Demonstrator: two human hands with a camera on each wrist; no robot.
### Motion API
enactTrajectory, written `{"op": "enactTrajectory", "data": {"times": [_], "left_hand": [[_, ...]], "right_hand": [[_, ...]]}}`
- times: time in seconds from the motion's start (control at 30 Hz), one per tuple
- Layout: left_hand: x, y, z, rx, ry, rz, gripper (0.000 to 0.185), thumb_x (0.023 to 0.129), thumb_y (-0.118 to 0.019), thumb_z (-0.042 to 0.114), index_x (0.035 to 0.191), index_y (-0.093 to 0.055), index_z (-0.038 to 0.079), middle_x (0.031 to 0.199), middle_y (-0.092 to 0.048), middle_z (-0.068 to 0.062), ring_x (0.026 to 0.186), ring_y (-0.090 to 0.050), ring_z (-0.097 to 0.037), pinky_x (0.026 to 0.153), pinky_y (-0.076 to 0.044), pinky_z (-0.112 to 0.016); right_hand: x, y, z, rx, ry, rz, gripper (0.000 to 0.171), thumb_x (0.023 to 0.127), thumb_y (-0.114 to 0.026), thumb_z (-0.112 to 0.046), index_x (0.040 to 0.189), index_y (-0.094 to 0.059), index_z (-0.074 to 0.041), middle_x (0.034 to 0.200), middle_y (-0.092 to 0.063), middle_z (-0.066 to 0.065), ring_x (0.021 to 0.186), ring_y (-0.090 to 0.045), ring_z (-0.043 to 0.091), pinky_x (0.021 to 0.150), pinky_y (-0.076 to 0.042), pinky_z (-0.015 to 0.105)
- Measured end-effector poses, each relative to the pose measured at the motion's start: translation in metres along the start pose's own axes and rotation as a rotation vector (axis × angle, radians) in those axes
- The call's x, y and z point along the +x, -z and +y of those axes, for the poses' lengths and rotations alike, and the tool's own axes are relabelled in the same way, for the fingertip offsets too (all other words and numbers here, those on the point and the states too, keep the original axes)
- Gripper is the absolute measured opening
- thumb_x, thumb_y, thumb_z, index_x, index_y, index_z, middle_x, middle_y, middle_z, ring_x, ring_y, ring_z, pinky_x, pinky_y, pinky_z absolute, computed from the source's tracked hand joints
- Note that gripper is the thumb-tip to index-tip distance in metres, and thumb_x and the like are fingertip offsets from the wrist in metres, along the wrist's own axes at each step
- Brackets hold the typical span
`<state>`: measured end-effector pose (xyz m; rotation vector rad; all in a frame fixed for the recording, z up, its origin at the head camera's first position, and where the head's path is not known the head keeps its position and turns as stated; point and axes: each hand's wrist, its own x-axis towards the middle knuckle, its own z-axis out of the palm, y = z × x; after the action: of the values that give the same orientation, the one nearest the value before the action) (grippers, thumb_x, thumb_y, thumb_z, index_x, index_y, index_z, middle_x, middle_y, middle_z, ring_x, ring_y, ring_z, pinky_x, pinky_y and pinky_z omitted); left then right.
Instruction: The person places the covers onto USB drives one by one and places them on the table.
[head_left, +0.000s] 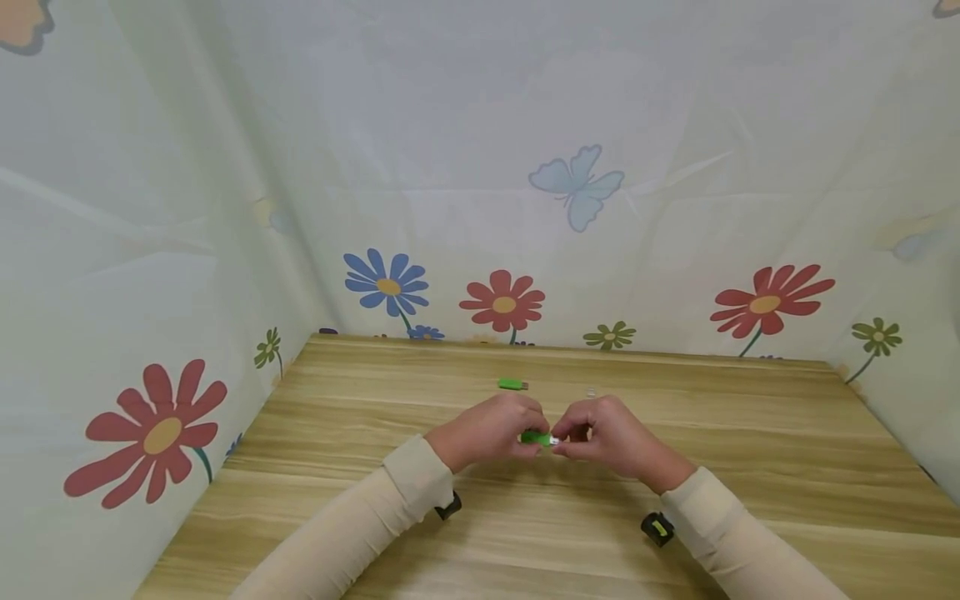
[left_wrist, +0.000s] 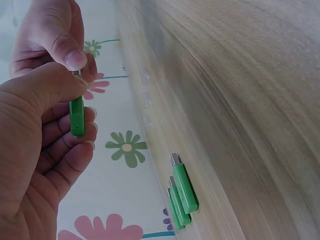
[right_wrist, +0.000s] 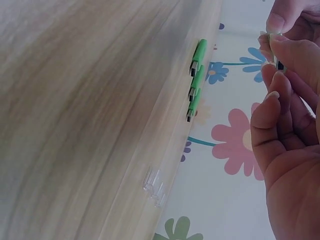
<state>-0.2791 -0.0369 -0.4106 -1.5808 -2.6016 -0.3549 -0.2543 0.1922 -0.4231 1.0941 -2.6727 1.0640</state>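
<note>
Between the two hands is a green USB flash drive (left_wrist: 77, 117) with a metal plug. My left hand (head_left: 498, 429) holds it by the green body, thumb on one side and curled fingers on the other. The thumb and fingertips of my right hand (head_left: 611, 437) pinch its plug end; I cannot tell whether a clear cap is between them. In the right wrist view the dark opening of the plug (right_wrist: 280, 65) shows beside the right fingers. Both hands are close together over the wooden table (head_left: 555, 533).
Beyond the hands lie three more green USB flash drives (right_wrist: 199, 52) in a row, their metal plugs bare. To their right are several small clear plastic caps (right_wrist: 154, 186). A flower-printed curtain (head_left: 450, 167) rises behind the table and along its sides.
</note>
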Motion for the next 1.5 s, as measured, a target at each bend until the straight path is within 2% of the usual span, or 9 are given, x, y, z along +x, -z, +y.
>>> {"op": "enactTrajectory", "data": {"times": [0.37,0.6,0.87,1.1,1.23,1.4,1.5], "left_hand": [[0.000,0.000,0.002,0.033,0.028,-0.028,0.018,0.090,-0.080,0.021,0.108,-0.079,0.015,0.098,-0.071,0.007,0.084,-0.059,-0.002,0.081,-0.050,-0.007],[0.000,-0.001,0.004,0.026,0.044,-0.010,0.018,0.090,-0.080,0.022,0.106,-0.080,0.016,0.097,-0.071,0.007,0.083,-0.059,-0.001,0.083,-0.050,-0.008],[0.002,-0.007,0.000,-0.032,0.106,-0.011,0.015,0.090,-0.079,0.021,0.104,-0.079,0.016,0.094,-0.068,0.009,0.082,-0.058,-0.003,0.080,-0.050,-0.009],[0.004,-0.015,-0.008,-0.108,0.163,-0.072,0.012,0.091,-0.079,0.020,0.102,-0.079,0.016,0.091,-0.069,0.009,0.080,-0.056,-0.003,0.077,-0.050,-0.011],[0.007,-0.022,-0.010,-0.119,0.162,-0.096,0.007,0.090,-0.078,0.016,0.098,-0.079,0.014,0.089,-0.069,0.008,0.078,-0.054,-0.004,0.074,-0.048,-0.012],[0.009,-0.032,-0.014,-0.076,0.142,-0.107,0.005,0.090,-0.079,0.017,0.094,-0.079,0.015,0.086,-0.067,0.009,0.077,-0.054,-0.004,0.072,-0.047,-0.012],[0.010,-0.036,-0.016,-0.050,0.136,-0.116,0.005,0.090,-0.079,0.019,0.094,-0.079,0.016,0.085,-0.066,0.010,0.076,-0.053,-0.003,0.072,-0.046,-0.012]], "right_hand": [[0.002,-0.003,0.002,0.006,-0.023,-0.004,0.012,0.084,-0.085,-0.015,0.094,-0.081,-0.019,0.085,-0.074,-0.012,0.070,-0.060,0.001,0.063,-0.056,0.024],[0.001,-0.004,0.001,-0.032,-0.042,0.006,0.010,0.083,-0.086,-0.016,0.092,-0.080,-0.017,0.082,-0.073,-0.011,0.069,-0.059,0.000,0.063,-0.055,0.021],[0.001,-0.005,0.003,-0.038,-0.069,-0.003,0.008,0.084,-0.084,-0.014,0.091,-0.079,-0.014,0.082,-0.072,-0.009,0.070,-0.059,0.000,0.064,-0.055,0.021],[0.003,-0.009,0.010,-0.053,-0.145,-0.056,0.007,0.086,-0.083,-0.016,0.092,-0.078,-0.014,0.083,-0.070,-0.010,0.071,-0.058,0.003,0.065,-0.053,0.021],[0.004,-0.012,0.011,-0.066,-0.173,-0.080,0.007,0.086,-0.083,-0.015,0.091,-0.078,-0.014,0.083,-0.071,-0.009,0.072,-0.059,0.006,0.066,-0.052,0.021],[0.005,-0.016,0.012,-0.076,-0.178,-0.090,0.006,0.086,-0.083,-0.013,0.088,-0.078,-0.013,0.082,-0.071,-0.007,0.074,-0.061,0.013,0.065,-0.051,0.021],[0.005,-0.016,0.013,-0.077,-0.172,-0.094,0.006,0.085,-0.083,-0.013,0.087,-0.077,-0.013,0.082,-0.072,-0.006,0.074,-0.061,0.012,0.066,-0.051,0.020]]}}
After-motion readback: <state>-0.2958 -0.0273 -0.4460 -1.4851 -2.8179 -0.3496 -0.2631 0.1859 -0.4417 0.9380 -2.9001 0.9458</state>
